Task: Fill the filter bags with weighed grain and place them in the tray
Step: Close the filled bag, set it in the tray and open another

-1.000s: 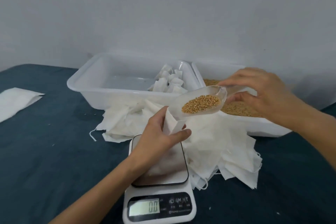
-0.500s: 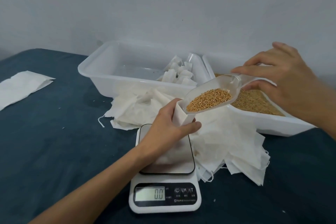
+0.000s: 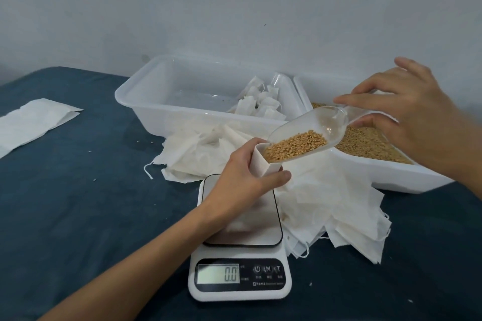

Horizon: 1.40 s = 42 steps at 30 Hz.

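A filter bag (image 3: 261, 161) is gripped open above the scale (image 3: 241, 240) by the left hand (image 3: 243, 180), so grain can enter. The scoop (image 3: 307, 138), pinched by the right hand (image 3: 407, 117), is tilted into its mouth.

I see a dark blue cloth surface (image 3: 78, 203) bearing a white scale (image 3: 240, 268), a heap of empty filter bags (image 3: 326, 203), two white trays (image 3: 146, 101) side by side, and a flat white sheet (image 3: 31, 122) far left.

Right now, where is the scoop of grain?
Centre-right in the head view: the right hand holds the clear scoop tilted, its lip at the open filter bag gripped by the left hand above the scale.
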### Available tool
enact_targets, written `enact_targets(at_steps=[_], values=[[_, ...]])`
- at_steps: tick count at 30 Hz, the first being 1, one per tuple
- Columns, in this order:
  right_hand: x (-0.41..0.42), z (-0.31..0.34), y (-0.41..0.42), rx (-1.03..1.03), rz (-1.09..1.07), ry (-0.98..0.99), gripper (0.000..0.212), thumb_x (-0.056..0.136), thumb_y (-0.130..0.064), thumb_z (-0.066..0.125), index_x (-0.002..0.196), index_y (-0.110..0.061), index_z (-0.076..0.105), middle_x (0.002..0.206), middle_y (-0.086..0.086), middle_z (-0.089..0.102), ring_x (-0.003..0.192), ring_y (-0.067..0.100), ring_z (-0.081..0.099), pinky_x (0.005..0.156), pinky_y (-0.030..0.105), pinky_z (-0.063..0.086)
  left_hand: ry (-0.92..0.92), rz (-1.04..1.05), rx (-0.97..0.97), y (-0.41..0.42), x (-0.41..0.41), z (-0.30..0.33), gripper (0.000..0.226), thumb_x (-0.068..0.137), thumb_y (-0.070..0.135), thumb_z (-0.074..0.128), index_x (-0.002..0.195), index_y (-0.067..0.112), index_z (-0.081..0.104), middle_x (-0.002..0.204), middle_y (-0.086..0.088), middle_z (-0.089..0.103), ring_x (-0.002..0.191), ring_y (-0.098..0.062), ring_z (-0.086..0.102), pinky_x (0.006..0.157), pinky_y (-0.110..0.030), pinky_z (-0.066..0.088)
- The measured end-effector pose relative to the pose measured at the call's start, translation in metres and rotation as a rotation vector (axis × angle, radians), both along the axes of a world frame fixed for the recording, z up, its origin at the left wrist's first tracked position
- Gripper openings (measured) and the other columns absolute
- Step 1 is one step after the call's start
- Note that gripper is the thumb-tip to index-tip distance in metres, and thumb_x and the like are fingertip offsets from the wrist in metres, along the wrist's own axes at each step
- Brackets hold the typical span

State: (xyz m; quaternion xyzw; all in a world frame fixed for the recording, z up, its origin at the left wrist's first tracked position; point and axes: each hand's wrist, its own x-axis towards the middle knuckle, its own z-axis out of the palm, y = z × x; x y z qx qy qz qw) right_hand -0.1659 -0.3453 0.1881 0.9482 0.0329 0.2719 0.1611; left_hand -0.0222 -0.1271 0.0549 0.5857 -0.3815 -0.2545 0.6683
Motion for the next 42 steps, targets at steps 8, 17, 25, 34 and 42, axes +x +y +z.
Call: enact_targets(at_steps=[8,17,25,34,42], values=[[0.002,0.000,0.003,-0.018,0.007,0.003,0.036,0.085,-0.016,0.064,0.120,-0.015,0.073,0.102,0.010,0.067,0.094,0.037,0.063,0.115,0.059,0.024,0.032,0.012,0.013,0.001,-0.002,0.002,0.037,0.082,0.015,0.082,0.114,0.019,0.064,0.104,0.003,0.076,0.094,-0.013,0.071,0.089,-0.029,0.055],[0.003,-0.001,0.001,-0.030,0.012,-0.001,0.036,0.086,-0.018,0.064,0.122,-0.015,0.073,0.104,0.009,0.067,0.095,0.035,0.063,0.117,0.056,0.022,0.067,0.051,0.027,-0.001,-0.002,0.004,0.048,0.073,0.024,0.084,0.116,0.027,0.062,0.122,-0.003,0.073,0.105,-0.021,0.073,0.097,-0.039,0.058],[0.003,-0.001,0.003,-0.046,0.018,-0.016,0.036,0.086,-0.017,0.065,0.120,-0.013,0.074,0.103,0.011,0.068,0.093,0.037,0.063,0.116,0.060,0.024,0.058,0.071,0.035,0.000,-0.002,0.005,0.047,0.071,0.026,0.085,0.112,0.034,0.062,0.124,0.000,0.073,0.104,-0.018,0.073,0.094,-0.036,0.059],[0.002,-0.002,0.004,-0.052,0.026,-0.036,0.037,0.084,-0.007,0.077,0.121,-0.013,0.074,0.103,0.011,0.068,0.094,0.038,0.064,0.116,0.061,0.024,0.052,0.074,0.037,0.000,-0.003,0.005,0.048,0.072,0.024,0.085,0.114,0.030,0.063,0.123,0.001,0.073,0.103,-0.014,0.073,0.091,-0.031,0.058],[0.001,-0.001,0.011,-0.059,0.016,-0.034,0.035,0.085,-0.006,0.077,0.120,-0.011,0.074,0.102,0.012,0.068,0.094,0.039,0.065,0.115,0.063,0.026,0.069,0.069,0.038,0.001,-0.004,0.006,0.044,0.074,0.021,0.085,0.112,0.028,0.064,0.118,0.004,0.075,0.103,-0.012,0.073,0.083,-0.023,0.056]])
